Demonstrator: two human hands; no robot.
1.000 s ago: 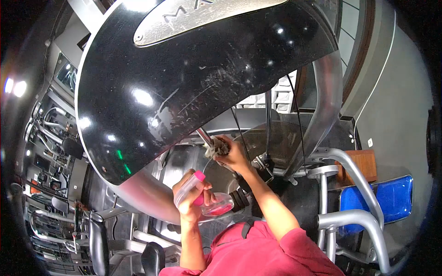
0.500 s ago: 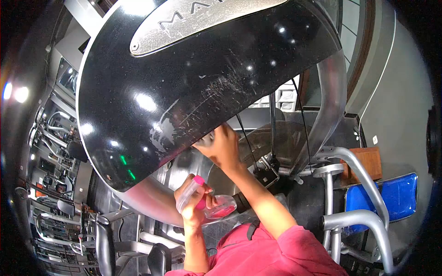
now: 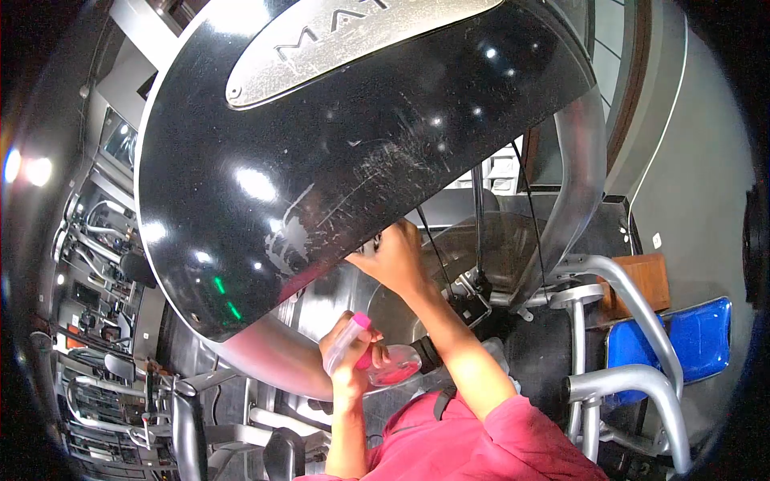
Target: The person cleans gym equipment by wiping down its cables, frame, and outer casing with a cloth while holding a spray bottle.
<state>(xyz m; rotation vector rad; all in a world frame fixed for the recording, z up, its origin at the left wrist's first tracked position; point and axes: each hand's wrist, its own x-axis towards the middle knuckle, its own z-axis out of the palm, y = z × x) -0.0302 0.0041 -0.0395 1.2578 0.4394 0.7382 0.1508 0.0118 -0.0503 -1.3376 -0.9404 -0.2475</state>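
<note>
My left hand is wrapped round a clear spray bottle with a pink spray head, held tilted below the machine's edge. Pinkish colour shows inside the bottle's body. Higher up, my right hand presses at the lower edge of a big black machine cover, its fingers curled and partly hidden behind that edge. Something greyish shows between those fingers, too small to name. Scuffs and pale worn patches mark the glossy cover, which carries a silver badge with raised letters.
Thin black cables run down beneath the cover. Curved silver tubes stand at the right, near a blue padded panel and a brown wooden box. Several gym machines fill the left side.
My left hand and the spray bottle sit slightly further right in view. My right hand has also shifted slightly right along the cover's lower edge. The whole view has moved a little.
</note>
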